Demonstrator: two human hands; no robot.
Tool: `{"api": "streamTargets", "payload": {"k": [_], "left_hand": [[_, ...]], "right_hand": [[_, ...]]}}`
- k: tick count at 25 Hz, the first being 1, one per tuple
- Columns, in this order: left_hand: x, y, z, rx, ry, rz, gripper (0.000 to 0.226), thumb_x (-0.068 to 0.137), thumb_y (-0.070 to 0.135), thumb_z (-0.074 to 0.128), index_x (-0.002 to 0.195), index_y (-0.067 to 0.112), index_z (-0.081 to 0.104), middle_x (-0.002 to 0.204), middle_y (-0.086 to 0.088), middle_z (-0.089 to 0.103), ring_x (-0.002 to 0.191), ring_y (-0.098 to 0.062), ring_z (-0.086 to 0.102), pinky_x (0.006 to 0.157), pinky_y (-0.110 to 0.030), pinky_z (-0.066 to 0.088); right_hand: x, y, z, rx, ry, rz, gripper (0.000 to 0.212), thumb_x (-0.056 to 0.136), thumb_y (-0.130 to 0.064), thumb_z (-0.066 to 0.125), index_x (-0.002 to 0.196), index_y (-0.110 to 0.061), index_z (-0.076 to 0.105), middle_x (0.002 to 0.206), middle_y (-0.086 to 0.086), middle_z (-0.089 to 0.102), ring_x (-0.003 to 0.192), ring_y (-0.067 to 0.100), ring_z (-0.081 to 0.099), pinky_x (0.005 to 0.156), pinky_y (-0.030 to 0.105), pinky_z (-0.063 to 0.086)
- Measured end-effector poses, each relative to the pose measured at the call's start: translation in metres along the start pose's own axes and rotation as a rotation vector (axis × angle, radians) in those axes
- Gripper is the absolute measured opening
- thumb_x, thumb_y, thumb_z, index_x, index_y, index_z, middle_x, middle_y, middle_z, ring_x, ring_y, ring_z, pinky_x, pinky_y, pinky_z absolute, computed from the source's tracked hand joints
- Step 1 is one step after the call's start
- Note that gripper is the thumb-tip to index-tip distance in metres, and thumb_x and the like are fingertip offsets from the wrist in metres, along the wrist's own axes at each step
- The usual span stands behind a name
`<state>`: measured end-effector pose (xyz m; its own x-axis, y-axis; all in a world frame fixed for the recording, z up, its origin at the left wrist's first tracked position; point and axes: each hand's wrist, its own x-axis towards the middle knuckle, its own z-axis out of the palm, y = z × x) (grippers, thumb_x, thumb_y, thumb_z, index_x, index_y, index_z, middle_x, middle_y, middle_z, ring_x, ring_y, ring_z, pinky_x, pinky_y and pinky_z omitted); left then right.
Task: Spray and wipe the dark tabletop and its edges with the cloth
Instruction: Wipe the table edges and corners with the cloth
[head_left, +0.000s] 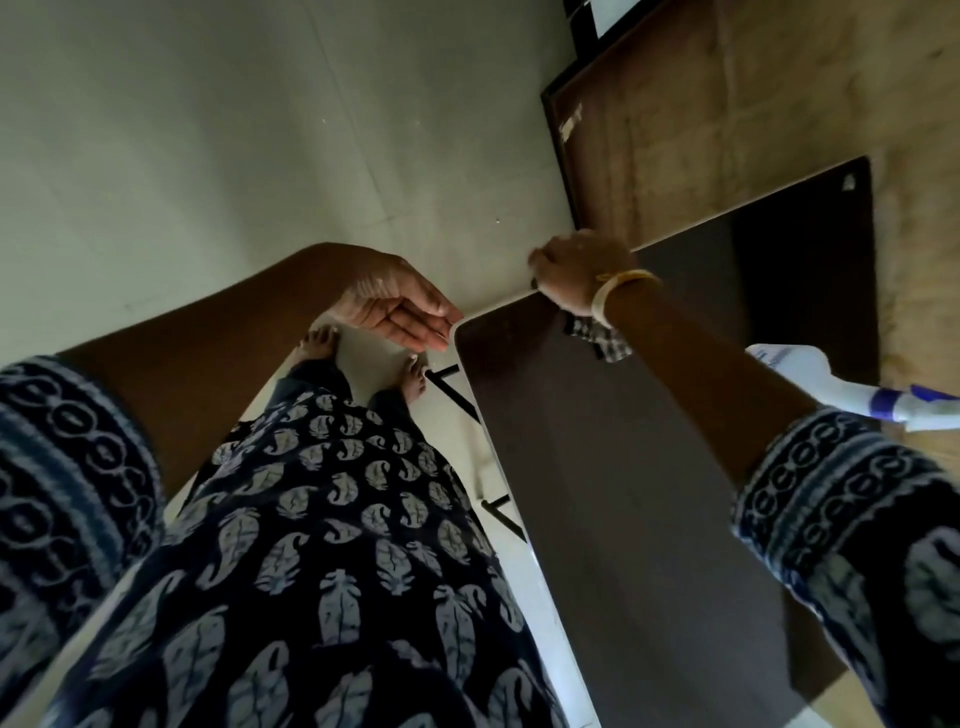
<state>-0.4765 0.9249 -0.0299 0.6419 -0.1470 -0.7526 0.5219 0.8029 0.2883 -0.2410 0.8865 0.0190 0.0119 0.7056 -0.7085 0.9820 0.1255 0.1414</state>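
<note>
On a pale tiled floor stands the dark brown rectangular tabletop (623, 467), where the right hand (574, 270) presses a checked cloth (597, 338) over its far edge to wipe the rim, the left hand (400, 306) hovers flat-fingered and empty, and the white spray bottle (831, 384) rests aside.

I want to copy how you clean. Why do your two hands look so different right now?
The right hand is curled over the table's far edge, gripping the checked cloth; the left hand holds nothing. The right hand's fingers are bent; the left hand's fingers lie straight together beside the table's corner. The right wrist wears a bangle; the left shows none. Both reach from matching patterned sleeves.
</note>
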Motion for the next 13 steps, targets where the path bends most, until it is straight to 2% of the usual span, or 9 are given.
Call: {"api": "streamTargets", "payload": {"k": [3, 5, 7, 8, 11, 13], "left_hand": [[0.006, 0.008, 0.008, 0.004, 0.067, 0.044, 0.021, 0.095, 0.006, 0.052, 0.106, 0.005, 0.069, 0.095, -0.01, 0.075, 0.081, -0.017, 0.074, 0.08, -0.032, 0.059], [0.013, 0.016, 0.017, 0.022, 0.118, 0.072, 0.018, 0.094, 0.009, 0.054, 0.101, 0.007, 0.071, 0.093, -0.008, 0.075, 0.079, -0.015, 0.073, 0.074, -0.029, 0.061], [0.019, 0.026, 0.025, 0.063, 0.134, 0.101, 0.017, 0.094, 0.014, 0.056, 0.099, 0.011, 0.072, 0.093, -0.005, 0.074, 0.078, -0.013, 0.072, 0.071, -0.027, 0.06], [0.024, 0.031, 0.03, 0.086, 0.136, 0.118, 0.017, 0.094, 0.016, 0.057, 0.1, 0.013, 0.073, 0.094, -0.004, 0.074, 0.081, -0.014, 0.07, 0.076, -0.027, 0.058], [0.043, 0.048, 0.053, 0.105, 0.195, 0.206, 0.018, 0.094, 0.018, 0.058, 0.102, 0.014, 0.073, 0.098, -0.003, 0.073, 0.088, -0.018, 0.065, 0.091, -0.033, 0.049], [0.06, 0.061, 0.074, 0.087, 0.278, 0.287, 0.018, 0.096, 0.02, 0.056, 0.099, 0.014, 0.073, 0.098, -0.003, 0.073, 0.085, -0.016, 0.065, 0.088, -0.032, 0.05]], "right_hand": [[-0.012, -0.043, 0.004, 0.048, 0.124, -0.129, 0.056, 0.097, -0.046, 0.022, 0.1, -0.013, 0.067, 0.108, 0.016, 0.067, 0.098, 0.034, 0.062, 0.071, 0.031, 0.035], [-0.016, -0.042, 0.003, 0.107, 0.153, -0.179, 0.05, 0.1, -0.045, 0.026, 0.083, -0.017, 0.064, 0.099, 0.014, 0.069, 0.093, 0.033, 0.063, 0.07, 0.03, 0.036], [-0.01, -0.018, 0.004, 0.142, 0.113, -0.188, 0.045, 0.1, -0.046, 0.026, 0.072, -0.024, 0.054, 0.091, 0.013, 0.069, 0.087, 0.032, 0.064, 0.069, 0.03, 0.037], [-0.006, 0.0, 0.005, 0.139, 0.103, -0.165, 0.046, 0.099, -0.047, 0.026, 0.072, -0.023, 0.054, 0.09, 0.013, 0.068, 0.086, 0.032, 0.064, 0.068, 0.03, 0.038], [0.003, 0.057, 0.007, 0.134, 0.107, -0.082, 0.047, 0.101, -0.043, 0.028, 0.074, -0.014, 0.054, 0.082, 0.016, 0.062, 0.078, 0.032, 0.058, 0.065, 0.031, 0.034], [0.006, 0.097, 0.007, 0.153, 0.087, -0.025, 0.047, 0.101, -0.039, 0.029, 0.075, -0.009, 0.053, 0.073, 0.011, 0.053, 0.072, 0.029, 0.052, 0.063, 0.031, 0.03]]}}
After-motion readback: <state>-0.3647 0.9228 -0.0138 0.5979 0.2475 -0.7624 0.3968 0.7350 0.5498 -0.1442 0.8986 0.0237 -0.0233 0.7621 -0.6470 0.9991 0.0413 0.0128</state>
